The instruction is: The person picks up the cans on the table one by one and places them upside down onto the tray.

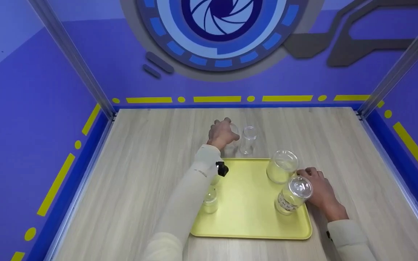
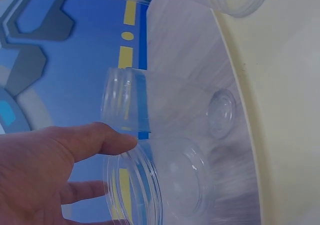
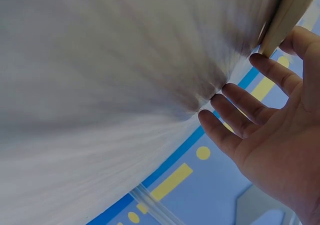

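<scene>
Beyond the yellow tray's [image 1: 245, 217] back edge, my left hand [image 1: 221, 132] holds a clear jar [image 2: 182, 180] near its ringed rim, thumb on one side and fingers on the other. Right next to that jar, a tall clear cup [image 1: 249, 139] stands on the table. My right hand [image 1: 318, 186] rests at the tray's right edge. In the right wrist view its fingers [image 3: 242, 102] are loosely extended, tips on the table, with thumb and index finger against the tray's rim [image 3: 290, 20].
A wide clear jar [image 1: 282, 168] and a clear jar with a dark printed label [image 1: 286, 203] stand on the tray's right side. A small clear jar [image 1: 210, 203] stands at its left, with another [image 1: 215, 179] partly hidden by my left sleeve. Blue walls [image 1: 85, 72] enclose the table.
</scene>
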A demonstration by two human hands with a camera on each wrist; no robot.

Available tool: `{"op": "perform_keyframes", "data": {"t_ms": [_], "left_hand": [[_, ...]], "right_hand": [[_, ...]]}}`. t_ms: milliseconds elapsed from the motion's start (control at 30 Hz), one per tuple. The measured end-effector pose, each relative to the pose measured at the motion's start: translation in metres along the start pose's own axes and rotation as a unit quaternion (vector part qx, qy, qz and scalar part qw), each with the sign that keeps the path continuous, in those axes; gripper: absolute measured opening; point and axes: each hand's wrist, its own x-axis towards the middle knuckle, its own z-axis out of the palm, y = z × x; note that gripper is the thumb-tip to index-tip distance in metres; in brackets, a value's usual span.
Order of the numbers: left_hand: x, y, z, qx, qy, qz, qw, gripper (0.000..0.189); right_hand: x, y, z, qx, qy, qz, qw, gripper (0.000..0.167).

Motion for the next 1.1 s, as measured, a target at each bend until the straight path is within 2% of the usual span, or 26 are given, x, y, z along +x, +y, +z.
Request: {"op": "perform_keyframes", "data": {"t_ms": [467, 733, 967, 1100], "left_hand": [[-0.01, 0.007, -0.016, -0.053, 0.061, 0.008, 0.9967, 0.071], [-0.017, 0.01, -0.025, -0.06, 0.066, 0.004, 0.996, 0.071], [-0.023, 0.012, -0.035, -0.095, 0.072, -0.006, 0.9928, 0.072], [-0.027, 0.012, -0.042, -0.113, 0.079, 0.001, 0.9904, 0.07]], "right_hand": [[0.002, 0.001, -0.001, -0.005, 0.005, -0.007, 1.0, 0.043], [0.001, 0.0, 0.0, 0.002, 0.004, -0.003, 1.0, 0.041], [-0.001, 0.0, 0.0, 0.009, 0.002, -0.005, 0.9999, 0.042], [0.0, 0.001, 0.0, 0.009, 0.006, -0.009, 0.9999, 0.043]]}}
